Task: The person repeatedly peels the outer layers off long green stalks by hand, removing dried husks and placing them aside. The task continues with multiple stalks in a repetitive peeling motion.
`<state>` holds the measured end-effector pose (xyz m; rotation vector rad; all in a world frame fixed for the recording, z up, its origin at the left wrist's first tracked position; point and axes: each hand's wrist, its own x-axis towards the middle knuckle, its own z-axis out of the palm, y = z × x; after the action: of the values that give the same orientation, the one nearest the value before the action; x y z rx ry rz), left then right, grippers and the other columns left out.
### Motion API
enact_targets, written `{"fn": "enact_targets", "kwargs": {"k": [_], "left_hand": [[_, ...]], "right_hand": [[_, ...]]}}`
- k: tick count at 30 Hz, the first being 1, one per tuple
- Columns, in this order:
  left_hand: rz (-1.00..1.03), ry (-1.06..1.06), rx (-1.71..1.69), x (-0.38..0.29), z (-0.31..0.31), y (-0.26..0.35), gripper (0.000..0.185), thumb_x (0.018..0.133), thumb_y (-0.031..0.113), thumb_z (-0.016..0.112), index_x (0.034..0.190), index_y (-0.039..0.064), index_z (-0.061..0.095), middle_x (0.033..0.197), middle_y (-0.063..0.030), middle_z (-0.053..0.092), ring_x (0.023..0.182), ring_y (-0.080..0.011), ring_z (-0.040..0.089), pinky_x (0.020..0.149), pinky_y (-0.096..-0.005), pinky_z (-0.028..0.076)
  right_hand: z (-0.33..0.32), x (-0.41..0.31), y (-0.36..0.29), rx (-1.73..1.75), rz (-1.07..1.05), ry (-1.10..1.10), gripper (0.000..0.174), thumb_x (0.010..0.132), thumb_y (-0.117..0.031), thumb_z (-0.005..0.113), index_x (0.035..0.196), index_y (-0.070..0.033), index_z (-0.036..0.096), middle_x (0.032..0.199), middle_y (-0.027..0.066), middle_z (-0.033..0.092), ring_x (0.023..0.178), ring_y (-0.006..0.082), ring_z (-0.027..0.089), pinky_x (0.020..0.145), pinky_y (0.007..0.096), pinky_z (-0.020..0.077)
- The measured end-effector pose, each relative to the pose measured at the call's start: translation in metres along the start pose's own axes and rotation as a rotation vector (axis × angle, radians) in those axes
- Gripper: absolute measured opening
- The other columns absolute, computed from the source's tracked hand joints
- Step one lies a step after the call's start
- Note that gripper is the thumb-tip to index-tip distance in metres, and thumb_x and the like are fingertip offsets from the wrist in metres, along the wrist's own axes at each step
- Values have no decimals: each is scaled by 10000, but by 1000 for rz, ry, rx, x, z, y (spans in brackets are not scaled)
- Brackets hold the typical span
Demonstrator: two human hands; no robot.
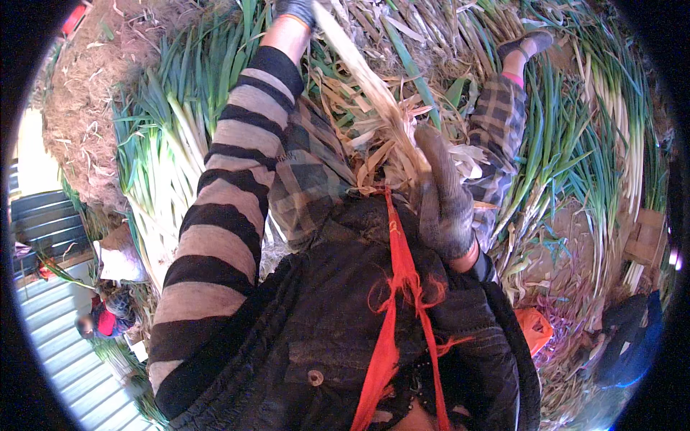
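Observation:
My left hand (295,7), in a dark glove below a striped sleeve, reaches to the top edge, where it is partly cut off. Beside its fingers is one end of a pale long onion stalk (358,73) with dry, papery outer leaves. The stalk slants down toward my lap, and its withered end runs into my right hand (446,199). That hand wears a soiled knit glove and is closed about the dry leaves; its fingertips are partly hidden. Loose dry husks (372,134) lie between my legs, below the stalk.
Green onions (167,134) are heaped on my left, beside a mass of roots (86,102). More onions (550,140) lie past my shoe (525,44). An orange bag (533,329) is at lower right. Another person (110,315) is at far left. Red cloth ties (401,269) hang down my front.

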<state>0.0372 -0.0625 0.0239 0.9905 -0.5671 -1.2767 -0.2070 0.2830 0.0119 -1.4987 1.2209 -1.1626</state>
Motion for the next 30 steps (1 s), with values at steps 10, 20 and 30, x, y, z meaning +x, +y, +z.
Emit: {"fn": "enact_targets", "kwargs": {"k": [10, 20, 30], "left_hand": [[74, 39, 37, 23, -25, 23, 261, 852, 341, 613, 829, 98, 522, 623, -53, 531, 468, -219, 526, 431, -346, 469], [88, 59, 52, 16, -22, 16, 254, 849, 329, 622, 862, 92, 532, 644, -57, 544, 472, -220, 535, 430, -350, 470], [87, 60, 91, 7, -9, 6, 253, 846, 317, 630, 895, 85, 543, 665, -61, 556, 476, -221, 545, 429, -354, 471]], "right_hand": [[-26, 12, 41, -549, 32, 25, 438, 890, -149, 571, 1318, -127, 481, 1088, 183, 629, 816, 316, 649, 712, 369, 520], [6, 81, 45, 472, 166, -176, 358, 984, -206, 485, 1263, 16, 513, 1145, 104, 610, 1014, 111, 559, 873, 229, 454], [21, 105, 34, -197, 51, -92, 447, 919, -294, 582, 1249, 4, 535, 1081, 174, 656, 981, 212, 637, 866, 302, 479]]}}
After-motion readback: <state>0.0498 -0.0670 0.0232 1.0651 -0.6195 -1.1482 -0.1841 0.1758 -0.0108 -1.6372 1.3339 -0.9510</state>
